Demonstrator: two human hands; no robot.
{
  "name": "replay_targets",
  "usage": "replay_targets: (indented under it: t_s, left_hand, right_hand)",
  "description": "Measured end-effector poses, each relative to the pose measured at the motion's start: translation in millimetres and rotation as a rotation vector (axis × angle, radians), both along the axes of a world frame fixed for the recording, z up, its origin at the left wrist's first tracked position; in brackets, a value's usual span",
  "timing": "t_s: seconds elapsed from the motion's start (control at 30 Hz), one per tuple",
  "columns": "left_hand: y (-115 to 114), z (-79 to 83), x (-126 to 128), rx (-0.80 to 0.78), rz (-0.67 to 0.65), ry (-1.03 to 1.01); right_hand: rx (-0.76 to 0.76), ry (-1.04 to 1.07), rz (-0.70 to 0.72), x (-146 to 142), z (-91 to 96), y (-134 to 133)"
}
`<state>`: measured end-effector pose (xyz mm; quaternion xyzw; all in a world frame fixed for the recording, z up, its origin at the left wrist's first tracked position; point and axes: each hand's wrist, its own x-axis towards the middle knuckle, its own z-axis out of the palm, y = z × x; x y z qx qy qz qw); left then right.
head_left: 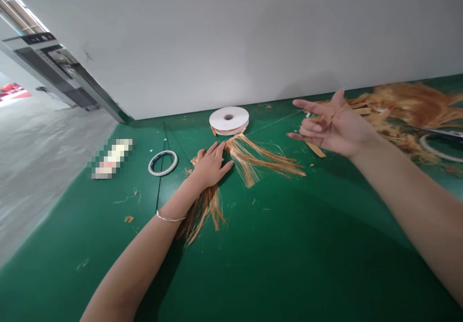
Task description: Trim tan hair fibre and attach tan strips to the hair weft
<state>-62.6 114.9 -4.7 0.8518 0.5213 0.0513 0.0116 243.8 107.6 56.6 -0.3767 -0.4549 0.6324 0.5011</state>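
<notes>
On green table [275,254], centre: orange fibre strands [244,154], two fanned tufts, just in front of white spool [237,119]. Left hand [210,165]: open, laid palm-down on the strands, between the tufts. Right hand [327,124]: raised, some fingers folded, others extended; whether it grips the thin thread [275,122] cannot be told. Left side: tape roll [162,173].

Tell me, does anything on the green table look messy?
Yes, a bit: small tan scraps lie loose on the green table, apart from the orange fringe under the left hand, like untidy leftovers.
</notes>
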Motion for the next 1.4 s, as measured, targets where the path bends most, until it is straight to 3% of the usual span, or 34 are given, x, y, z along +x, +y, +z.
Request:
replay_targets:
  t_s: [0.13, 0.27, 0.37, 0.5, 0.57, 0.67, 0.8, 0.9, 1.03, 1.2, 1.3, 1.4]
  left_hand:
    - [-0.2, 1.2, 0.7, -0.005, 0.0, -0.001]
    - [-0.2, 1.3, 1.2, -0.005, 0.001, 0.005]
    - [0.5, 0.0, 0.9, -0.005, 0.006, 0.008]
    - [1.0, -0.6, 0.4, -0.009, 0.001, -0.001]
    - [0.9, -0.3, 0.3, -0.011, -0.002, -0.005]
    - [1.1, -0.4, 0.2, -0.011, 0.004, -0.014]
    - [1.5, -1.0, 0.4, -0.016, 0.001, -0.019]
    - [1.5, -0.7, 0.6, -0.017, -0.003, -0.022]
    - [2.2, -0.6, -0.1, -0.013, -0.007, -0.023]
    - [2.5, -5.0, 0.2, 0.002, -0.017, -0.039]
    - [4.2, -4.8, -0.3, -0.004, -0.005, -0.077]
    - [7.8, 7.5, -3.3, -0.023, 0.09, -0.224]
  right_hand:
    - [0.135, 0.062, -0.071, -4.4, -0.9, 1.5]
    - [0.169, -0.081, 0.024, 0.6, 2.8, -0.8]
    - [0.246, -0.423, 0.003, 3.3, 4.2, -3.1]
    - [0.476, -1.273, -0.146, -1.2, 4.6, -6.3]
    - [0.42, -1.565, -0.134, -3.9, 5.6, -7.4]
    - [0.21, -1.678, -0.141, -3.8, 9.5, -7.7]
    - [0.244, -1.588, -0.463, 5.7, 13.9, -6.4]
    - [0.275, -1.394, -0.557, 15.4, 12.6, -4.1]
    - [0.283, -1.128, -0.561, 22.5, 7.9, 0.3]
    - [0.247, -0.824, -0.413, 21.6, 1.8, 5.7]
    - [0.203, -0.718, -0.367, 21.8, -0.1, 6.8]
    - [0.204, -0.697, -0.312, 22.2, 4.4, 1.9]
